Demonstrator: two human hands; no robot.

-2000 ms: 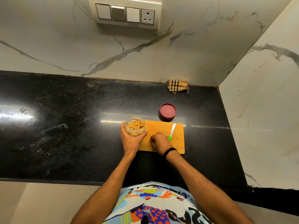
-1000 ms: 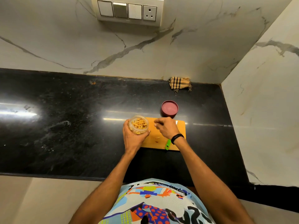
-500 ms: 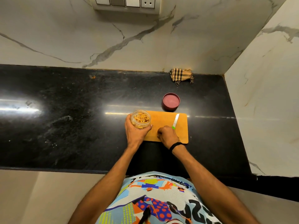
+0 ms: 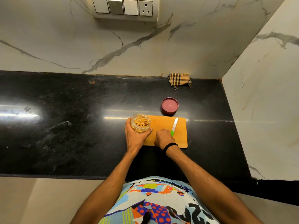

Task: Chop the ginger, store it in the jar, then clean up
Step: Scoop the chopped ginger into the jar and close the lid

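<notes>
A clear jar [image 4: 140, 123] holding chopped ginger strips is tilted at the left end of the wooden cutting board [image 4: 163, 125]. My left hand [image 4: 135, 137] grips the jar from below and behind. My right hand [image 4: 164, 137] is knuckles-up on the board's near half, its curled fingers pinching at small ginger pieces that the hand hides. A knife [image 4: 174, 126] with a white blade and green handle lies on the board just right of that hand, not held. The jar's maroon lid [image 4: 169, 105] sits upside down on the counter behind the board.
The black stone counter [image 4: 72, 126] stretches far to the left. A checked cloth [image 4: 179, 79] is bunched at the back wall. A marble side wall [image 4: 262, 110] closes the right end, and a switch panel [image 4: 124, 7] hangs above.
My right hand carried ginger up to the jar mouth a second ago, then came back down to the board's near half. The jar and knife have stayed put.
</notes>
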